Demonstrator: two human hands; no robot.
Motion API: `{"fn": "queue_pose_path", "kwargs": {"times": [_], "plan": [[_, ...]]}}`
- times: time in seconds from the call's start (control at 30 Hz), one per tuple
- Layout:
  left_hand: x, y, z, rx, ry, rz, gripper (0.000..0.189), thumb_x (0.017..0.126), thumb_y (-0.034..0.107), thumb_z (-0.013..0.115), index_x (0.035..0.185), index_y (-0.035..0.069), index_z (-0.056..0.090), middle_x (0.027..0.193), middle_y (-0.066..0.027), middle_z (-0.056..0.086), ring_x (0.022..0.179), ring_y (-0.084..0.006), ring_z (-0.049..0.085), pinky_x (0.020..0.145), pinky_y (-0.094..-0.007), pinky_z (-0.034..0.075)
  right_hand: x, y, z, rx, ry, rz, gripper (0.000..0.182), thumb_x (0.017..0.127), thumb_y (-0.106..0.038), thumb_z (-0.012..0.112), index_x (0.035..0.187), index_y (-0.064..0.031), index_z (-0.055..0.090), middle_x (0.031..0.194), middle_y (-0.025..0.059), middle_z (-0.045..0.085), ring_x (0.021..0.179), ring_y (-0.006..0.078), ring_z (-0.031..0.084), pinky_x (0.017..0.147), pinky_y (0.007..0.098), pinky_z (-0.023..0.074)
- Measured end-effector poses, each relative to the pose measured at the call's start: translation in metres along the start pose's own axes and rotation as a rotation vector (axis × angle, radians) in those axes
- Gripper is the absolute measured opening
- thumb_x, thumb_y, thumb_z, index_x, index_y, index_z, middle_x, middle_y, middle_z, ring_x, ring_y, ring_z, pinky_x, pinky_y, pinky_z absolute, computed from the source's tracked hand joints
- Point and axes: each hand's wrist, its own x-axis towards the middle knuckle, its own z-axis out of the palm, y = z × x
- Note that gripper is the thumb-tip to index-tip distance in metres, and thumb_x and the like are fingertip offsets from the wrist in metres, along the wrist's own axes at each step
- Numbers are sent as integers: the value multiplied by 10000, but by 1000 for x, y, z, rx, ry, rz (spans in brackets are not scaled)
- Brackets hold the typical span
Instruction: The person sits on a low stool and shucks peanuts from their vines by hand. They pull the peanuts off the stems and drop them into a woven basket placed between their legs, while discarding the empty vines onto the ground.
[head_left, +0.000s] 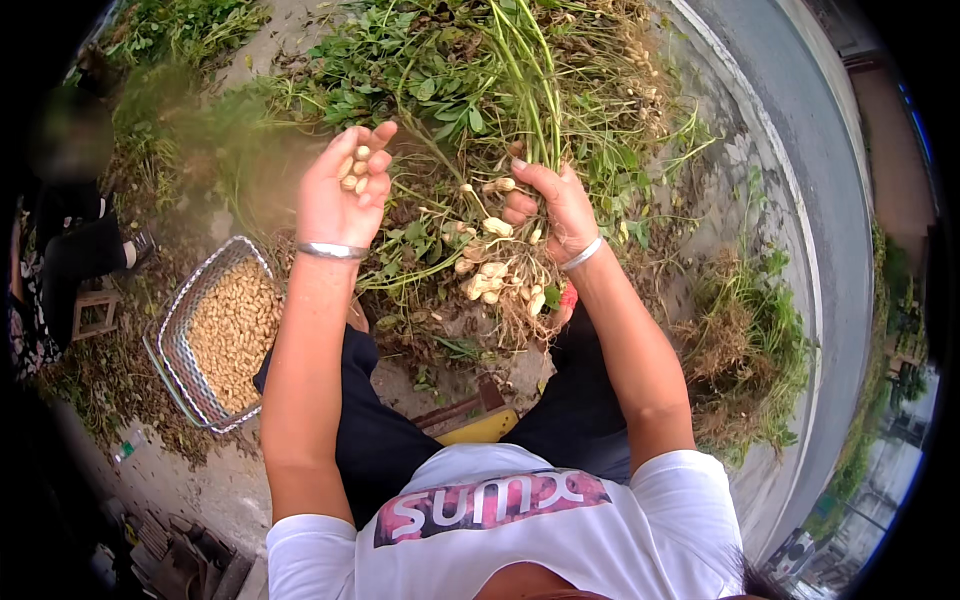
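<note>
My left hand (343, 186) is turned palm up, with several loose peanuts in their shells (360, 169) lying in the palm and on the fingers. My right hand (555, 202) grips the green stems of a peanut plant (534, 112) near its base. Below that hand hang the plant's roots and a cluster of pale peanut pods (487, 281). A heap of pulled peanut plants (435, 82) spreads beyond both hands. Left of my left forearm stands a woven plastic basket (174, 341), holding a large pile of peanuts (232, 330).
Another person sits at the far left beside a small wooden stool (95, 315). A bundle of plants with roots (742, 345) lies at the right, near the road (825, 187). Leaf litter covers ground around the basket. A plastic bottle (129, 448) lies lower left.
</note>
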Motion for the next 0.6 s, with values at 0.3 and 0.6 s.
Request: {"fn": "queue_pose_path", "kwargs": {"times": [0.3, 0.6], "plan": [[-22, -80, 11, 1347, -334, 96, 175, 837, 148, 596, 969, 36, 571, 686, 48, 490, 563, -13, 411, 495, -171, 334, 4, -2, -2, 5, 18, -60, 203, 802, -22, 528, 989, -30, 448, 680, 16, 425, 480, 110, 381, 432, 269, 342], [-8, -22, 5, -30, -79, -20, 360, 946, 361, 352, 813, 53, 483, 580, 29, 393, 446, -46, 309, 348, -183, 224, 0, -8, -12, 151, -27, 33, 186, 828, -29, 500, 1013, -18, 481, 650, -4, 443, 457, 66, 345, 435, 229, 298]]}}
